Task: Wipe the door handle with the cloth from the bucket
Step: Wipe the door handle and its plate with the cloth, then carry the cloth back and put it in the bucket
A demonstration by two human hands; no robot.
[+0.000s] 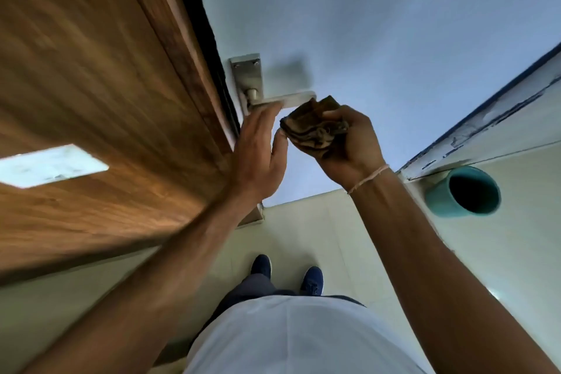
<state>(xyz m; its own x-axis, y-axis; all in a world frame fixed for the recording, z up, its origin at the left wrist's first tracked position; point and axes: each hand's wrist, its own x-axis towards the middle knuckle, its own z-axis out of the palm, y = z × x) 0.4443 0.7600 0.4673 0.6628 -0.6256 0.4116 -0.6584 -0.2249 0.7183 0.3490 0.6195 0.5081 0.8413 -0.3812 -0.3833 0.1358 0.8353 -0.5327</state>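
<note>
Brown cloth (315, 130), bunched, is sitting in the right hand (349, 146), whose grip is closing tightly round it. Left hand (258, 155) is spreading its grip wide, fingertips touching the metal door handle (291, 99). Cloth is lying just below the handle's free end.

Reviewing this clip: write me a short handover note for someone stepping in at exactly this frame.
Right hand: closed on the bunched brown cloth, held just beside the free end of the door handle.
Left hand: open, empty, fingers reaching to the lever near its pivot.
Teal bucket: on the floor to the right, by the wall.
Done: cloth is out of the bucket and brought up to the handle.
Left: wipe along the lever; whether any wiping has happened cannot be told.
</note>
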